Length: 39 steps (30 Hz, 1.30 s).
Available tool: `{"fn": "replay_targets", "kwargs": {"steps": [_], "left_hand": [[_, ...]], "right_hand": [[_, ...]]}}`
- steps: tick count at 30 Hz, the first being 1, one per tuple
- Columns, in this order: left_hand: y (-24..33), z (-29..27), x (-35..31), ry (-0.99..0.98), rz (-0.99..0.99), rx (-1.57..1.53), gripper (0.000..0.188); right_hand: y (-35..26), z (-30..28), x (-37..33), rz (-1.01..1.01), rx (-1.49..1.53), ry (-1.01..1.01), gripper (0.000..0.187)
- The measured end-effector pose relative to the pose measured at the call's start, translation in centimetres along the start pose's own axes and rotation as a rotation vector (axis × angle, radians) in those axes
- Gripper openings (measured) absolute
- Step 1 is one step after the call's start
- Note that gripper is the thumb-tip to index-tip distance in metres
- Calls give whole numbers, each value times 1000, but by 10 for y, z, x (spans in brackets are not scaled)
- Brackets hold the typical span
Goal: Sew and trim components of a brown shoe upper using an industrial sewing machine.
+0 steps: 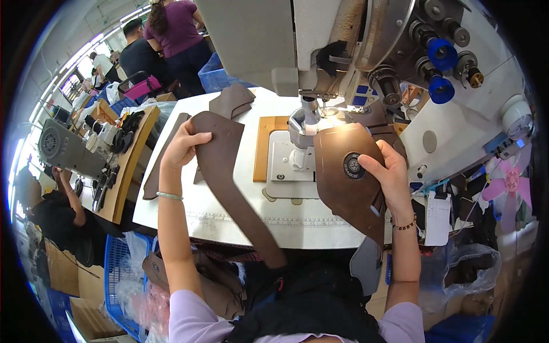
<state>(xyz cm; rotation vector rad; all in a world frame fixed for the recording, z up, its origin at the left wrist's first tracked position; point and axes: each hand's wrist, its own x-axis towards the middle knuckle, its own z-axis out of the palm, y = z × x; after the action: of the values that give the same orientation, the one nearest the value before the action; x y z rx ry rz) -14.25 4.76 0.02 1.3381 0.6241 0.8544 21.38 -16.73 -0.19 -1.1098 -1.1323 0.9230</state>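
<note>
My left hand [184, 144] pinches the top of a long, curved brown leather piece [224, 166], thumb on its face. The piece hangs over the table's front edge toward my lap. In my right hand [390, 174] is a wider brown leather panel [336, 197], bearing a round black badge [354, 166] near my thumb. Both pieces are held up above the white table [211, 220], one on each side of the sewing machine's metal plate [285, 177]. The presser foot area [306, 123] is lit, with the panel's upper edge close to it.
More brown leather pieces [231, 100] lie at the table's back left, and others behind the panel. Thread spools with blue caps [441, 54] sit on the machine. A blue basket [117, 280] stands low at left. A pink fan [509, 184] is at right. Other people work at left.
</note>
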Motion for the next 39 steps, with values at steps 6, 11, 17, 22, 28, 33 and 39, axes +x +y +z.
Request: {"fn": "replay_targets", "kwargs": {"steps": [6, 11, 17, 22, 28, 33, 39], "left_hand": [[16, 55, -16, -242, 92, -123, 42], [4, 117, -4, -149, 108, -202, 37], [-15, 153, -6, 88, 209, 121, 45], [-12, 178, -21, 331, 420, 441, 61], [-27, 161, -13, 258, 1082, 1346, 48], [-25, 143, -2, -141, 1051, 1392, 64], [-12, 138, -1, -431, 897, 1631, 80]], "right_hand": [[10, 13, -1, -217, -34, 47, 20], [39, 7, 16, -296, -273, 132, 24], [31, 18, 9, -300, -440, 174, 30], [20, 12, 11, -253, -325, 129, 31], [19, 16, 14, -248, -389, 167, 37], [20, 17, 15, -237, -447, 198, 40], [10, 16, 17, -288, -492, 182, 39]]}}
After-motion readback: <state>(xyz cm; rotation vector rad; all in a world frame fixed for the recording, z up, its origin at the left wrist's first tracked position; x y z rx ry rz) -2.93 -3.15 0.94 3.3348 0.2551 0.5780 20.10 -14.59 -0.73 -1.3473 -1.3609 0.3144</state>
